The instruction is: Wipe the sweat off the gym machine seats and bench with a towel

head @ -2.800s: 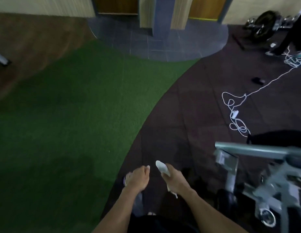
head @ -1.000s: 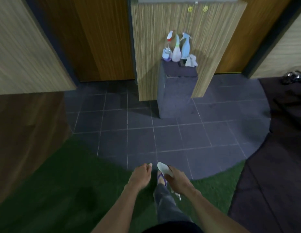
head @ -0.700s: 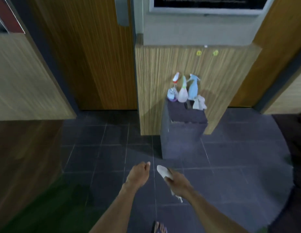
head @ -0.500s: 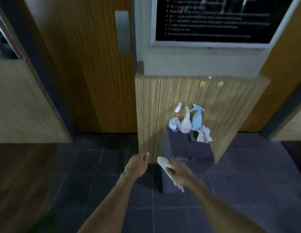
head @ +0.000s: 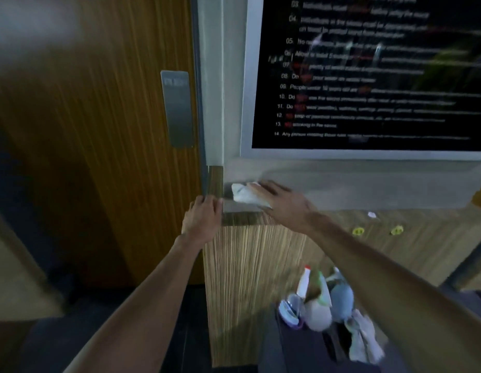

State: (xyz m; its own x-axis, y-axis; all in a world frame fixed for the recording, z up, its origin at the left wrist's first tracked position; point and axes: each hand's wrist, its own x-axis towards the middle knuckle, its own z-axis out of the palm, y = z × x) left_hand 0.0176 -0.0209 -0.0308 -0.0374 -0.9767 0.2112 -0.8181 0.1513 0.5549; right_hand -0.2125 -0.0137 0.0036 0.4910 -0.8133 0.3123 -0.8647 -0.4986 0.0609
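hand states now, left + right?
Left hand: fingers curled over the corner of the wooden ledge, gripping it.
Right hand: holding the white towel against the ledge top.
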